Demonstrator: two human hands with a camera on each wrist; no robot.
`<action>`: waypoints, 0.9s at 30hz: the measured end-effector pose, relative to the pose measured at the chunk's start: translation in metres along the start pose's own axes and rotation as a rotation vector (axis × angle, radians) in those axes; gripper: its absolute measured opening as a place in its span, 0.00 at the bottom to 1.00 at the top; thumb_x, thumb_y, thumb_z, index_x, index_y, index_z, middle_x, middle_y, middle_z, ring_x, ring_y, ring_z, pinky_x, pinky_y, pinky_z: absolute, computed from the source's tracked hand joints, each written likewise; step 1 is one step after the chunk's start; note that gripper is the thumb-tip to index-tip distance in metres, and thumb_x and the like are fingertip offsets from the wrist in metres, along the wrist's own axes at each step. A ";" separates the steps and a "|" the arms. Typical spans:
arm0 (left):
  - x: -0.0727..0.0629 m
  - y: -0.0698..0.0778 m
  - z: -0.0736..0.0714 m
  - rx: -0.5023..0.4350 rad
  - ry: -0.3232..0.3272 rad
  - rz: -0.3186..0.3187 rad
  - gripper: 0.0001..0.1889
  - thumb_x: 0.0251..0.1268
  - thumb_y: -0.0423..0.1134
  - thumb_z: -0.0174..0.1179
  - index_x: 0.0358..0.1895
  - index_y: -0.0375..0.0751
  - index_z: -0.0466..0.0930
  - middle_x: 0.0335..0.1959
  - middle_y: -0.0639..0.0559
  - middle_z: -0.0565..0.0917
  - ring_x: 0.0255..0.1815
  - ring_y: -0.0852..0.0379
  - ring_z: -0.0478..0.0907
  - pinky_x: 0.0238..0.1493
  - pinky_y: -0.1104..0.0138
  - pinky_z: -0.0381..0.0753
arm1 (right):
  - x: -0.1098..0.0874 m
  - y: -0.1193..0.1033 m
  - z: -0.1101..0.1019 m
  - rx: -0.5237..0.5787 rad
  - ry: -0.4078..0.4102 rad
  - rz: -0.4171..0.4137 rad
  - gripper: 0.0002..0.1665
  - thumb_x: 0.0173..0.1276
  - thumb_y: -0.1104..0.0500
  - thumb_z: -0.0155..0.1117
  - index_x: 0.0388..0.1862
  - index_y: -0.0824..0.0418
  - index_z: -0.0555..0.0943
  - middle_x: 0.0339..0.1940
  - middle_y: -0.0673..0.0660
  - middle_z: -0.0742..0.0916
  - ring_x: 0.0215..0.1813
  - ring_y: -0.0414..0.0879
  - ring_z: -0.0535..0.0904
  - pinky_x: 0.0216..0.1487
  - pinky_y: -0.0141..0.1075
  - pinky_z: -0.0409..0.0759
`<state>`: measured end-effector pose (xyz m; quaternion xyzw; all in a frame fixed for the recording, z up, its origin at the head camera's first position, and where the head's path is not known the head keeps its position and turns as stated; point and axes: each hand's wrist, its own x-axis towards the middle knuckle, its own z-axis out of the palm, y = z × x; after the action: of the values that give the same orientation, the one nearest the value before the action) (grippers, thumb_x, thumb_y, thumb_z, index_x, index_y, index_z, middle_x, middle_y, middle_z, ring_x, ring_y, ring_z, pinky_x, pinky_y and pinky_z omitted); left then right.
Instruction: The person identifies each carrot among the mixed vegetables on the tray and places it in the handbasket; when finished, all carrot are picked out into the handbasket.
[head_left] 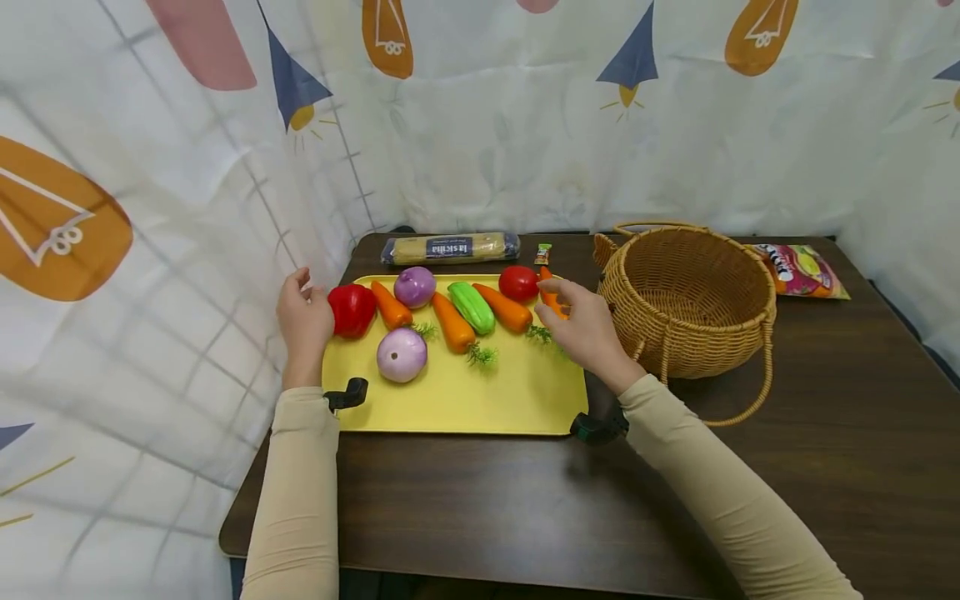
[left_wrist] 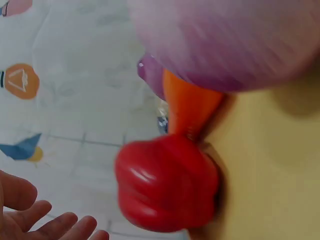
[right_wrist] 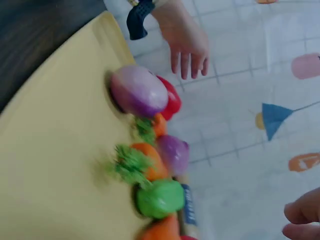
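Vegetables lay in a loose row along the far half of the yellow tray (head_left: 465, 400), all of them plastic by the look of them. The person's right hand (head_left: 585, 329) rested at the tray's right end with its fingers curled round a small orange carrot (head_left: 553, 298), pinching it just beside the red tomato (head_left: 519, 283). The carrot was still over the tray's edge, close to the wicker basket (head_left: 686, 296) that stood on the dark table (head_left: 825, 467) immediately to the right.

The left hand (head_left: 303, 321) sat at the tray's left edge, fingers relaxed and slightly spread, holding nothing; the left wrist view showed its fingertips (left_wrist: 60, 225) apart, near the red pepper (head_left: 352, 310). Next along from the pepper lay another carrot (head_left: 391, 306), a purple onion (head_left: 415, 287) at the back and a second onion (head_left: 402, 354) nearer the front, then a third carrot (head_left: 452, 323), a green cucumber (head_left: 471, 307) and a fourth carrot (head_left: 503, 307).

Behind the tray lay a long packet of pasta (head_left: 450, 248) against the patterned curtain (head_left: 487, 117). A bright snack bag (head_left: 801, 271) lay past the basket, at the table's far right.
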<state>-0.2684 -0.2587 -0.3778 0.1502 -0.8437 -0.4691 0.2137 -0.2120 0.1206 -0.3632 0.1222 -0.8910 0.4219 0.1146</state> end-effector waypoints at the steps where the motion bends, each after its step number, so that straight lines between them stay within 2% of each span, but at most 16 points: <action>1: 0.001 -0.005 0.001 -0.012 0.004 -0.012 0.24 0.75 0.36 0.41 0.71 0.38 0.65 0.69 0.43 0.70 0.66 0.44 0.70 0.68 0.58 0.67 | -0.001 0.002 0.005 0.028 0.008 0.026 0.21 0.70 0.55 0.62 0.61 0.58 0.79 0.61 0.58 0.82 0.59 0.57 0.79 0.58 0.51 0.78; 4: 0.002 -0.020 0.003 -0.025 -0.010 -0.045 0.24 0.73 0.35 0.39 0.69 0.34 0.67 0.67 0.40 0.72 0.66 0.42 0.69 0.69 0.57 0.66 | -0.001 0.009 0.018 0.087 0.035 0.085 0.22 0.70 0.55 0.62 0.61 0.57 0.78 0.62 0.57 0.81 0.64 0.56 0.76 0.54 0.51 0.79; 5: 0.002 -0.024 0.003 -0.011 -0.023 -0.052 0.24 0.73 0.35 0.39 0.68 0.33 0.68 0.67 0.39 0.72 0.67 0.42 0.68 0.69 0.57 0.65 | -0.001 0.012 0.022 0.099 0.048 0.095 0.22 0.69 0.55 0.62 0.61 0.57 0.78 0.62 0.57 0.81 0.64 0.56 0.75 0.49 0.51 0.80; 8: 0.001 -0.036 0.001 0.034 -0.106 -0.080 0.26 0.69 0.32 0.37 0.69 0.30 0.65 0.68 0.36 0.70 0.68 0.39 0.66 0.69 0.54 0.64 | 0.002 0.021 0.032 0.112 0.107 0.111 0.22 0.68 0.57 0.62 0.60 0.59 0.79 0.60 0.59 0.82 0.63 0.58 0.74 0.30 0.46 0.78; 9: 0.001 -0.040 0.000 0.050 -0.140 -0.095 0.27 0.68 0.31 0.36 0.70 0.30 0.63 0.69 0.35 0.68 0.69 0.39 0.65 0.70 0.53 0.63 | 0.002 0.024 0.035 0.108 0.129 0.111 0.22 0.68 0.58 0.63 0.60 0.60 0.79 0.59 0.60 0.82 0.57 0.59 0.78 0.27 0.42 0.77; 11: 0.000 -0.047 -0.003 0.081 -0.194 -0.116 0.30 0.65 0.29 0.35 0.72 0.29 0.59 0.71 0.34 0.65 0.70 0.37 0.63 0.70 0.51 0.62 | 0.004 0.029 0.041 0.108 0.164 0.123 0.22 0.67 0.59 0.63 0.59 0.61 0.80 0.57 0.60 0.83 0.55 0.59 0.78 0.21 0.40 0.72; 13: 0.001 -0.053 -0.006 0.099 -0.231 -0.138 0.32 0.62 0.28 0.34 0.73 0.29 0.57 0.72 0.34 0.63 0.70 0.37 0.62 0.71 0.51 0.61 | 0.006 0.032 0.045 0.115 0.190 0.137 0.22 0.65 0.60 0.64 0.58 0.61 0.80 0.57 0.61 0.83 0.54 0.59 0.78 0.27 0.40 0.75; 15: 0.002 -0.057 -0.006 0.099 -0.240 -0.141 0.32 0.61 0.28 0.34 0.73 0.29 0.57 0.71 0.34 0.64 0.70 0.38 0.62 0.71 0.51 0.61 | 0.008 0.034 0.048 0.142 0.209 0.161 0.22 0.65 0.60 0.65 0.58 0.60 0.80 0.57 0.60 0.83 0.54 0.59 0.78 0.39 0.44 0.79; 16: 0.002 -0.058 -0.006 0.097 -0.241 -0.136 0.32 0.61 0.28 0.34 0.73 0.29 0.58 0.71 0.33 0.65 0.70 0.38 0.63 0.70 0.52 0.61 | 0.009 0.035 0.049 0.160 0.218 0.175 0.22 0.65 0.60 0.65 0.58 0.60 0.80 0.57 0.59 0.83 0.60 0.59 0.75 0.46 0.47 0.78; 18: 0.002 -0.061 -0.004 0.087 -0.239 -0.126 0.32 0.60 0.27 0.35 0.72 0.27 0.59 0.69 0.32 0.67 0.69 0.38 0.65 0.70 0.52 0.62 | 0.011 0.036 0.051 0.190 0.234 0.203 0.23 0.65 0.60 0.66 0.59 0.60 0.79 0.58 0.59 0.82 0.60 0.59 0.74 0.55 0.50 0.76; 22: 0.002 -0.068 0.001 0.073 -0.248 -0.130 0.32 0.59 0.25 0.35 0.71 0.26 0.60 0.66 0.32 0.70 0.67 0.39 0.67 0.69 0.54 0.65 | 0.013 0.040 0.050 0.209 0.259 0.244 0.23 0.65 0.60 0.66 0.59 0.61 0.79 0.59 0.58 0.82 0.60 0.57 0.75 0.59 0.50 0.74; 27: 0.001 -0.071 0.005 0.066 -0.252 -0.133 0.32 0.60 0.25 0.37 0.71 0.28 0.60 0.66 0.33 0.71 0.66 0.40 0.68 0.67 0.54 0.66 | 0.015 0.044 0.047 0.214 0.271 0.247 0.24 0.64 0.62 0.67 0.59 0.62 0.79 0.59 0.58 0.82 0.59 0.56 0.76 0.58 0.50 0.76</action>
<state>-0.2676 -0.2922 -0.4407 0.1525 -0.8669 -0.4694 0.0695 -0.2446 0.1094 -0.4193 -0.0345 -0.8259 0.5374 0.1671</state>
